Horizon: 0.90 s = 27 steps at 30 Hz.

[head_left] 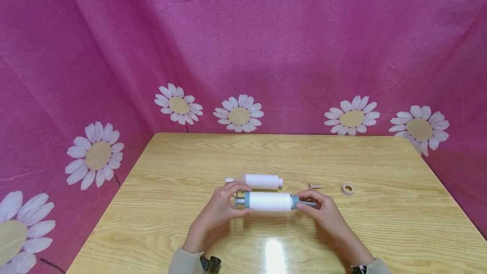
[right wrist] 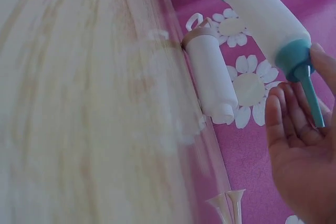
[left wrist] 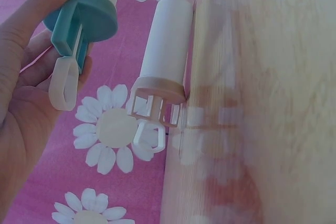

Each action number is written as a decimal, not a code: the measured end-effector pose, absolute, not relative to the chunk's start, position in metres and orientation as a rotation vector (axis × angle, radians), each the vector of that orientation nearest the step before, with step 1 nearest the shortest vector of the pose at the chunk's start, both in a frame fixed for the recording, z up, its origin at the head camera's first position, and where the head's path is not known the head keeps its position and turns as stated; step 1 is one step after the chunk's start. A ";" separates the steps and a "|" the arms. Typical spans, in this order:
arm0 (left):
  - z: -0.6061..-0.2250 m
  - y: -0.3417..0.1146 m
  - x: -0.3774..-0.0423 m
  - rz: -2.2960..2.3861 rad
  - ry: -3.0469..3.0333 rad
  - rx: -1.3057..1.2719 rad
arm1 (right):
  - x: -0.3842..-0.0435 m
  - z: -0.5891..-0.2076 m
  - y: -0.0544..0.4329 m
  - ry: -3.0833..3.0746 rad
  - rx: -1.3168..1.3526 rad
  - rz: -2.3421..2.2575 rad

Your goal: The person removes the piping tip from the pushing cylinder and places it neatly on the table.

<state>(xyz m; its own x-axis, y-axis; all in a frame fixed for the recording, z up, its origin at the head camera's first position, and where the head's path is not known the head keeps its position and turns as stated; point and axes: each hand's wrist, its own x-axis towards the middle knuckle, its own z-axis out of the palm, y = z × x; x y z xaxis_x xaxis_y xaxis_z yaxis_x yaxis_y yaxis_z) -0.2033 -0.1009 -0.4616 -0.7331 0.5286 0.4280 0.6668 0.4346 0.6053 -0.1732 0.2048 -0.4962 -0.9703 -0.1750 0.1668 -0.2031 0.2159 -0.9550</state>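
Daisy-printed cloth (head_left: 289,45) is backing the table (head_left: 152,223), where the left hand (head_left: 220,203) and right hand (head_left: 325,209) are pinching both ends of a raised teal-and-white syringe (head_left: 270,201), apparently adjusting its nozzle (right wrist: 312,98), any next twist needing steadiness.

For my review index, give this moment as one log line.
left hand: grips teal-ended tube, handle end | right hand: holds its nozzle end | beyond: beige-ended tube, lying on table

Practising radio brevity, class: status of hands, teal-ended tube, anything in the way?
Left hand holds collar, right hand pinches cap. Teal-ended tube between them, nozzle on. Brown-ended tube just beyond; nothing visibly blocking.
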 end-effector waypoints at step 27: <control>-0.467 -0.105 -0.205 -1.203 -2.572 -1.010 | -0.173 -0.506 0.217 -2.177 0.589 1.943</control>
<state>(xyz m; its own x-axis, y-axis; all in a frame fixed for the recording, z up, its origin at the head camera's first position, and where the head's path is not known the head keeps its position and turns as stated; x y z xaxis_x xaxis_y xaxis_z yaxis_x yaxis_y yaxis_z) -0.2054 -0.1053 -0.4671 -0.7680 0.5188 0.3756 0.6208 0.4587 0.6358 -0.1732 0.2171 -0.5064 -0.9087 -0.1801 0.3767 -0.3946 0.0758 -0.9157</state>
